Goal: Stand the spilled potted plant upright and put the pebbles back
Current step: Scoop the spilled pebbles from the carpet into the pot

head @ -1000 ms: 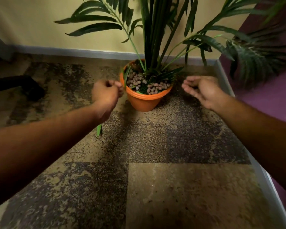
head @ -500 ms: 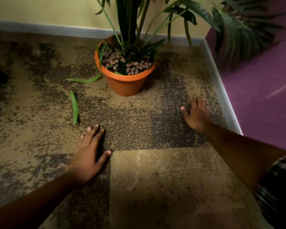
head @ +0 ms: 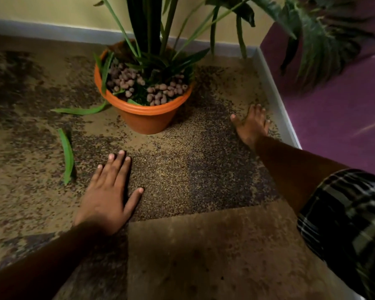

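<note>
An orange pot stands upright on the carpet near the corner, with a tall green plant rising from it. Brownish pebbles lie heaped inside its rim around the stems. My left hand rests flat on the carpet in front of the pot, fingers spread, holding nothing. To the right of the pot, my right hand also lies flat on the carpet with fingers apart and nothing in it. I see no loose pebbles on the floor.
Two fallen green leaves lie on the carpet left of the pot, one long leaf and one shorter leaf. A grey skirting board edges a purple wall on the right. A yellow wall stands behind.
A second ago both hands were raised beside the pot's rim, the left one closed. They have dropped to the carpet and lie flat; the view has tilted downward.
</note>
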The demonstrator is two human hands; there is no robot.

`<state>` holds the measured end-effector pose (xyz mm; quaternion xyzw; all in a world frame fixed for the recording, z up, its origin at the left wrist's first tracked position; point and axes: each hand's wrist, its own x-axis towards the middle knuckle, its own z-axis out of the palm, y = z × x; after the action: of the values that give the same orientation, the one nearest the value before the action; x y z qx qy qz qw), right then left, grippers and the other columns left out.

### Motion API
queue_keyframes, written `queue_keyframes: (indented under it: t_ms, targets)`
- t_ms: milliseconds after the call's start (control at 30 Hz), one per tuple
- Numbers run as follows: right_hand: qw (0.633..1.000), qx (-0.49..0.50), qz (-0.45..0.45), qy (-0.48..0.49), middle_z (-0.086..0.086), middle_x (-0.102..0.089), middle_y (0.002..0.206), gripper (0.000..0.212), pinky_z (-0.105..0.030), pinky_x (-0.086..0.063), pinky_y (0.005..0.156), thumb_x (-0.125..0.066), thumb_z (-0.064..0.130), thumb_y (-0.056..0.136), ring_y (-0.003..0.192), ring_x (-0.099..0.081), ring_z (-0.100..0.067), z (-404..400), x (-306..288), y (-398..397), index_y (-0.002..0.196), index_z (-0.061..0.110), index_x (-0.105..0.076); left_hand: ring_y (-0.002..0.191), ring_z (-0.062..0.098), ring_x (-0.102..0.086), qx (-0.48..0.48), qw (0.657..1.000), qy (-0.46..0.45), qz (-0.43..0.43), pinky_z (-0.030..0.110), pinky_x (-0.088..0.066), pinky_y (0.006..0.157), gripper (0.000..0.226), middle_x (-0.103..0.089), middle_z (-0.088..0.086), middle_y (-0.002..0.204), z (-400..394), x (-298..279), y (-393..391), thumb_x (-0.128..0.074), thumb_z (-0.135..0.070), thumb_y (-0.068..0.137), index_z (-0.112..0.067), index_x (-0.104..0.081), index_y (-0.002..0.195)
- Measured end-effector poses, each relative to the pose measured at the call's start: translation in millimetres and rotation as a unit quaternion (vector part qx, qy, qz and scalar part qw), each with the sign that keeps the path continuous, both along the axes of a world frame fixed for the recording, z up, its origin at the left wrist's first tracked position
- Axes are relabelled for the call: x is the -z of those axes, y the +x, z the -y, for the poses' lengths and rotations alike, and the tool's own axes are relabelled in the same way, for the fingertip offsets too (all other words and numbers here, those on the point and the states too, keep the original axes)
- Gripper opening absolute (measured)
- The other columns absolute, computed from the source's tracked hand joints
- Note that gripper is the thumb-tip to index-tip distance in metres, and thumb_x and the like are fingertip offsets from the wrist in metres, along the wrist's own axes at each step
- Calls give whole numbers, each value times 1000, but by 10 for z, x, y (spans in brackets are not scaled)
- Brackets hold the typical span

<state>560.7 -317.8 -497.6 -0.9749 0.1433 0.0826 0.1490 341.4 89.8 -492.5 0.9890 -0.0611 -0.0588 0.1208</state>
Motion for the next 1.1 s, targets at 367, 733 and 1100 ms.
queue_keyframes:
  t_ms: [367,733,1100]
  targets:
    - [986,-137,31,90,-1,-9,173,61,-55,0,128,-43,17,106,160,0,-25,-558,57,807,163,31,-23,157,13,8,1,1000,5,1,43,-12,127,84,3,-3,171,-9,19,29,-27,-68,97,-20,-6,163]
    - [968,-170,176,-54,-14,-54,146,49,-44,-45,107,-46,-2,96,133,-47,-36,-841,-130,212,142,10,-60,157,13,3,-2,1000,-16,10,43,-12,127,81,-1,-4,171,-27,16,28,-32,-64,97,-20,-12,163]
    - [980,-145,123,61,-10,-71,113,23,-30,-48,96,-61,1,91,105,-66,-29,-1081,-564,-443,95,13,-79,157,11,-1,-13,999,-19,32,36,-6,127,77,-7,-5,171,-34,14,53,-34,-62,98,-22,-18,162]
